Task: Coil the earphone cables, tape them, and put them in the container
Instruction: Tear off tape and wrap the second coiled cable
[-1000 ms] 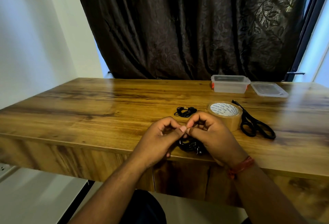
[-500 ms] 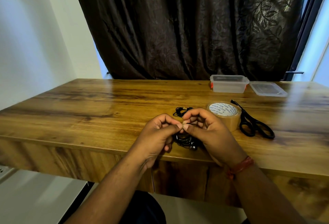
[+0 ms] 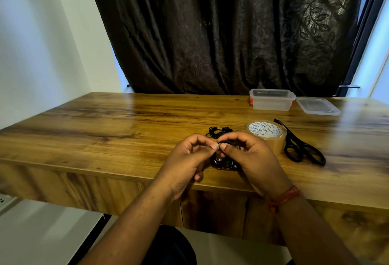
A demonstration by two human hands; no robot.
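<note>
earphone coil pinched between both hands

earphone coil [image 3: 224, 160] hangs over the table [image 3: 105, 130] edge, gripped by the left hand [image 3: 189, 159] and right hand [image 3: 250, 157], thumbs meeting. beyond lie a second earphone bundle [image 3: 219, 131], tape roll [image 3: 266, 135], scissors [image 3: 301, 149], then the open container [image 3: 271, 99] and lid [image 3: 317, 106].

Bare forearms, no sleeves, red thread wristband [image 3: 284, 198] — right wrist only

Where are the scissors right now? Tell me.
In the head view, the black scissors lie on the wooden table, right of the tape roll and nearer the person than the lid.
</note>
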